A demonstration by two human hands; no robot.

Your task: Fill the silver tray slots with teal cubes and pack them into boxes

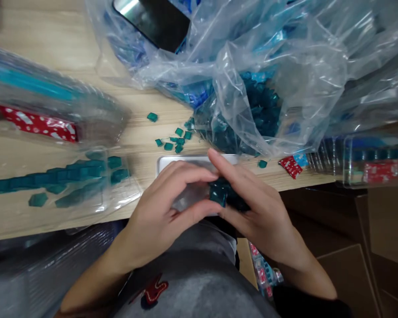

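Note:
Both hands meet over a silvery shallow tray (162, 162) at the table's front edge. A short row of dark teal see-through square pieces (218, 194) lies between them. My right hand (260, 198) wraps round the row from the right, hiding much of it. At the row's left end, the fingertips and thumb of my left hand (166, 216) close on the pieces. Several loose teal pieces (168, 146) are scattered on the wood behind the tray. More teal pieces (263, 106) fill an open clear plastic bag (232, 75).
Clear boxes with teal rows stand left (102, 194) and right (348, 154). A clear package with a red dotted packet (40, 126) lies at the left. A phone (155, 22) rests on the plastic bags. Red and blue packets (291, 167) lie right. Cardboard boxes (345, 265) stand below.

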